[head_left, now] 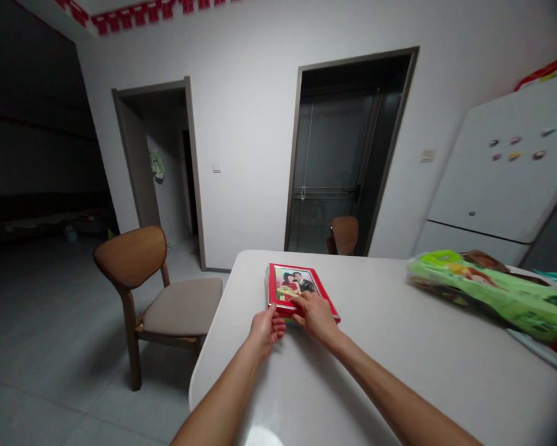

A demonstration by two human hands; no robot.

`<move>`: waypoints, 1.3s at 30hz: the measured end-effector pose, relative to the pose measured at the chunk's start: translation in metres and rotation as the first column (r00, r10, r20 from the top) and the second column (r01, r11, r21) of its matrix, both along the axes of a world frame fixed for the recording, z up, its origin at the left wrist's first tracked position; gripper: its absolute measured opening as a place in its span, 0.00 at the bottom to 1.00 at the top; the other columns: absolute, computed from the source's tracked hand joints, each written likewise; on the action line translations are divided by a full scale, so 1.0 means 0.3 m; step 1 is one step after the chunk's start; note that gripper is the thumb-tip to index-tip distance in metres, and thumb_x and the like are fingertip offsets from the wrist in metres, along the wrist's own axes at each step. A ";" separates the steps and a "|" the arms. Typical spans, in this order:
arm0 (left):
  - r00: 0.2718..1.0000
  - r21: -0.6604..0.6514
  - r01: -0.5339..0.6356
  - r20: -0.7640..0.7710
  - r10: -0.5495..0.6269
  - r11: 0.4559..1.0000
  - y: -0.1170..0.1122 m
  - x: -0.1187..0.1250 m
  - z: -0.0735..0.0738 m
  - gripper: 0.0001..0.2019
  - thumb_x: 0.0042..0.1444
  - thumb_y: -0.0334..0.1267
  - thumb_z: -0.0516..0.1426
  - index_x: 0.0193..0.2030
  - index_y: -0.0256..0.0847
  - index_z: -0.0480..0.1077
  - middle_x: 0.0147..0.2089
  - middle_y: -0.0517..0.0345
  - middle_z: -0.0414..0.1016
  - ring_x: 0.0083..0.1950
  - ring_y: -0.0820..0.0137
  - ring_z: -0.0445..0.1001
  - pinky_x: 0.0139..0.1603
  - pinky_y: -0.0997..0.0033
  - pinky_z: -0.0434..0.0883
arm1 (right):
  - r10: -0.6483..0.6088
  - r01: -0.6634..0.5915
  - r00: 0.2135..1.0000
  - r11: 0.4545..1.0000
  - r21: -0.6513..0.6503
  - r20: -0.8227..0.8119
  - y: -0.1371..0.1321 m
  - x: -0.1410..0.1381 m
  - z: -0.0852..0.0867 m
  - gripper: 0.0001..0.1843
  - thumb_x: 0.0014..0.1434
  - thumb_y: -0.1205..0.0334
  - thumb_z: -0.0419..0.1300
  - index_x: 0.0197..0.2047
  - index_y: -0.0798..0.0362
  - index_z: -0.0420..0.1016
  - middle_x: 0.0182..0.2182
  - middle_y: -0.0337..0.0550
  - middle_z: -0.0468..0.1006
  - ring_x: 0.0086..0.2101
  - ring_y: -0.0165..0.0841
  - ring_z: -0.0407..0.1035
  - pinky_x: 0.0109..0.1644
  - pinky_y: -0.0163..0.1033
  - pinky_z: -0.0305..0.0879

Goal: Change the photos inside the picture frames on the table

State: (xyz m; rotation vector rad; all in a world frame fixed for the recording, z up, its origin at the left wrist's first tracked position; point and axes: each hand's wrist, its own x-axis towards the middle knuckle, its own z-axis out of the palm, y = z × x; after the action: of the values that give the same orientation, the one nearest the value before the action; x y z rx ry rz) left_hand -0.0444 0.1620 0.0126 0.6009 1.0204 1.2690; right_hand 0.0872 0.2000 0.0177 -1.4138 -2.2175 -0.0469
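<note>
At far left a wooden chair [166,297] stands just beside the white table [375,347]. The left hand [267,328] is at the near left corner of the red photo frame [297,282], fingers curled together and pinching that edge as far as I can judge. The frame lies flat near the table's left end, well apart from everything else on it. The right hand [316,317] rests on top of its near edge, fingers spread loosely and pressing down rather than gripping.

To handle it well, I would keep the right palm light on the glazed front (smudges show on glass). The left fingers should get fully under the edge before any lift, so the frame comes up level and not by one corner.

Further right lie green packets [487,291], with a white fridge [501,186] behind them carrying small magnets [515,148].

No writing can be read. The frame shows only a portrait on red, the packet print is blurred, and the red bunting [134,12] at the ceiling is too small to make out.
</note>
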 end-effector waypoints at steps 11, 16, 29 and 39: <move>0.975 0.265 -0.223 0.053 0.216 0.938 -0.134 0.088 0.005 0.13 0.42 0.39 0.58 0.35 0.35 0.68 0.34 0.54 0.74 0.35 0.66 0.72 0.32 0.71 0.68 | 0.174 -0.251 0.878 0.960 -0.120 -0.445 -0.199 -0.003 0.089 0.17 0.47 0.56 0.54 0.40 0.52 0.70 0.42 0.45 0.70 0.44 0.37 0.62 0.48 0.43 0.56; 0.940 0.473 -0.119 -0.230 0.253 0.873 -0.302 0.078 0.109 0.11 0.41 0.34 0.58 0.35 0.38 0.71 0.33 0.56 0.74 0.36 0.63 0.70 0.40 0.67 0.66 | -0.147 -0.261 0.502 0.914 -0.311 -0.852 -0.306 0.023 0.199 0.28 0.48 0.47 0.50 0.52 0.49 0.59 0.47 0.43 0.68 0.44 0.37 0.64 0.41 0.39 0.63; 0.097 0.499 0.713 -0.766 0.635 0.493 -0.649 0.047 0.029 0.25 0.42 0.32 0.54 0.51 0.40 0.60 0.52 0.51 0.65 0.44 0.58 0.65 0.40 0.59 0.69 | -0.391 -0.585 0.083 0.726 -0.363 -0.917 -0.605 0.094 0.099 0.23 0.48 0.58 0.49 0.47 0.55 0.63 0.38 0.48 0.75 0.37 0.41 0.70 0.40 0.45 0.66; -0.025 0.410 0.772 -0.744 0.667 0.486 -0.629 0.087 -0.089 0.17 0.47 0.35 0.52 0.47 0.40 0.61 0.48 0.54 0.69 0.40 0.63 0.67 0.35 0.68 0.71 | -0.395 -0.626 0.253 0.629 -0.461 -0.883 -0.532 0.149 -0.058 0.20 0.45 0.61 0.52 0.43 0.58 0.66 0.32 0.48 0.77 0.34 0.38 0.71 0.38 0.42 0.66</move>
State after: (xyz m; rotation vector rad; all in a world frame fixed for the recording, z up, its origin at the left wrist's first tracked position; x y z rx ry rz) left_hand -0.0182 -0.0268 -0.0141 2.9646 1.2956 0.9203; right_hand 0.1321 0.0403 0.0002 -0.9793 -1.1043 1.6577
